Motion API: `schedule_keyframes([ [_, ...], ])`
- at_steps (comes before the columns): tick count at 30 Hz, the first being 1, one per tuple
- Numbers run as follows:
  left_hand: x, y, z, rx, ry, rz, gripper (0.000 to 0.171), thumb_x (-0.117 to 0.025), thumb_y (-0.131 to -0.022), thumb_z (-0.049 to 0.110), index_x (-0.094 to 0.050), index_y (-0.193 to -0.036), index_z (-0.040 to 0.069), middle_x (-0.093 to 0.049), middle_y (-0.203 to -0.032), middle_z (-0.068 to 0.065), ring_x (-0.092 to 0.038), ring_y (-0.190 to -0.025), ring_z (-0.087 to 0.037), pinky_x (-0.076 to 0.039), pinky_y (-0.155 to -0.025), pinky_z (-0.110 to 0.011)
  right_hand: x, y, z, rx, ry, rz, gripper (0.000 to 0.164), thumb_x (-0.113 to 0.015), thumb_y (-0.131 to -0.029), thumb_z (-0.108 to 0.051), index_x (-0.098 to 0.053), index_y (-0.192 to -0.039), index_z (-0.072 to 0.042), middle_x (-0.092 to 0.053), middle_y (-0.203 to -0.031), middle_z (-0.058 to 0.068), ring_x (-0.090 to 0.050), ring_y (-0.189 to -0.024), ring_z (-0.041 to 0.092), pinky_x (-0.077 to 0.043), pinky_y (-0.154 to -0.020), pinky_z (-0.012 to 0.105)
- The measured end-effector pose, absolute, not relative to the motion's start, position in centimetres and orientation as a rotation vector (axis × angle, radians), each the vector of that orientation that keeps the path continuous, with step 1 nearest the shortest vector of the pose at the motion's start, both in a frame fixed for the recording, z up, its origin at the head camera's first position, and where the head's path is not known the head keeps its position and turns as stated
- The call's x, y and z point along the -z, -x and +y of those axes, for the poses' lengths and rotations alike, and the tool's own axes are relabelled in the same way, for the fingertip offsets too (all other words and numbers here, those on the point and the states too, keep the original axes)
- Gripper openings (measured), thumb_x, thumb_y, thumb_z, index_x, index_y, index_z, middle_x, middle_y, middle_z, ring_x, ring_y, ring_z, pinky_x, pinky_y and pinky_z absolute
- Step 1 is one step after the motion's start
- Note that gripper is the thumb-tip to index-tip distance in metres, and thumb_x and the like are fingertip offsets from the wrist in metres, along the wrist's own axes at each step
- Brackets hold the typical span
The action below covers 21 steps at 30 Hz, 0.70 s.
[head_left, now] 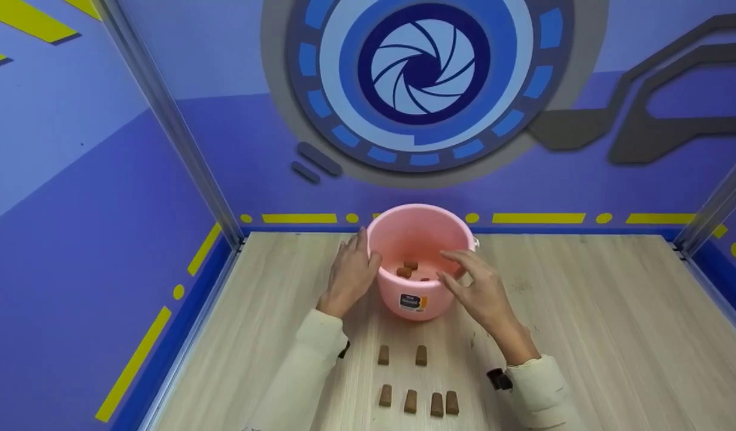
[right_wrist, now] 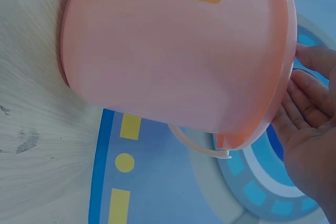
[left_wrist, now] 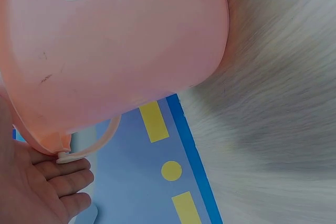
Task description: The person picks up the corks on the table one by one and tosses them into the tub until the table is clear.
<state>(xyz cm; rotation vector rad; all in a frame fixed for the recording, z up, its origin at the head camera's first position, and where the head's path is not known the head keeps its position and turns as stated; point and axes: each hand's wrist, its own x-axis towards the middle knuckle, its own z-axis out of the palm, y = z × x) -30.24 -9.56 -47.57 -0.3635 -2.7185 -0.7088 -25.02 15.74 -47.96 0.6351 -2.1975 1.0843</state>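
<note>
A pink bucket with a label on its front stands upright on the table; a few small brown pieces lie at its bottom. My left hand grips the left side of the rim, thumb over the edge and fingers along the outside, beside the handle joint in the left wrist view. At the right side, my right hand hovers over the rim with thumb and fingers spread apart, holding nothing visible. The right wrist view shows its fingers right at the rim.
Several short brown tapered pieces lie on the wooden table in front of the bucket: two in a nearer-to-bucket row, others in a row closer to me. A blue patterned wall stands close behind the bucket.
</note>
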Motion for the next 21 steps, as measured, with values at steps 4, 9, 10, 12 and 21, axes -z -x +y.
schedule_keyframes([
  [4,47.6,30.3,-9.5,0.721,0.364,-2.71,0.062,-0.041,-0.099,0.031,-0.029,-0.148,-0.006,-0.041,-0.147,-0.018,-0.038,-0.137,-0.027,-0.02,-0.115,-0.045,48.0,25.1,15.8,-1.063,-0.655,-2.161,0.042,-0.082,-0.076,-0.006,-0.069,-0.116,-0.01,-0.068,-0.112,0.002,-0.061,-0.074,0.01,-0.052,-0.068,0.032],
  [9,47.7,30.5,-9.5,0.719,0.354,-2.723,0.062,-0.041,-0.099,0.031,-0.03,-0.148,-0.006,-0.041,-0.148,-0.018,-0.037,-0.137,-0.027,-0.02,-0.116,-0.045,48.2,25.1,15.9,-1.074,-0.662,-2.153,0.042,-0.081,-0.077,-0.009,-0.069,-0.117,-0.009,-0.067,-0.112,0.002,-0.061,-0.074,0.011,-0.052,-0.069,0.033],
  [10,47.7,30.5,-9.5,0.714,0.352,-2.728,0.062,-0.041,-0.099,0.031,-0.03,-0.148,-0.006,-0.041,-0.148,-0.018,-0.036,-0.138,-0.027,-0.021,-0.115,-0.045,48.2,25.0,16.0,-1.082,-0.658,-2.158,0.042,-0.081,-0.078,-0.01,-0.069,-0.117,-0.009,-0.067,-0.112,0.002,-0.06,-0.075,0.011,-0.052,-0.069,0.033],
  [12,47.7,30.5,-9.5,0.709,0.35,-2.735,0.062,-0.041,-0.099,0.031,-0.03,-0.148,-0.006,-0.041,-0.148,-0.018,-0.036,-0.138,-0.026,-0.021,-0.115,-0.046,48.2,24.8,16.0,-1.088,-0.655,-2.163,0.042,-0.081,-0.079,-0.012,-0.068,-0.118,-0.01,-0.067,-0.111,0.003,-0.06,-0.076,0.011,-0.052,-0.071,0.032],
  [21,47.5,30.3,-9.4,0.699,0.332,-2.751,0.063,-0.042,-0.099,0.032,-0.029,-0.149,-0.004,-0.041,-0.148,-0.017,-0.036,-0.138,-0.026,-0.018,-0.116,-0.043,47.7,23.6,16.4,-1.102,-0.654,-2.127,0.042,-0.081,-0.078,-0.01,-0.069,-0.118,-0.006,-0.067,-0.102,-0.003,-0.061,-0.086,0.015,-0.045,-0.09,0.019],
])
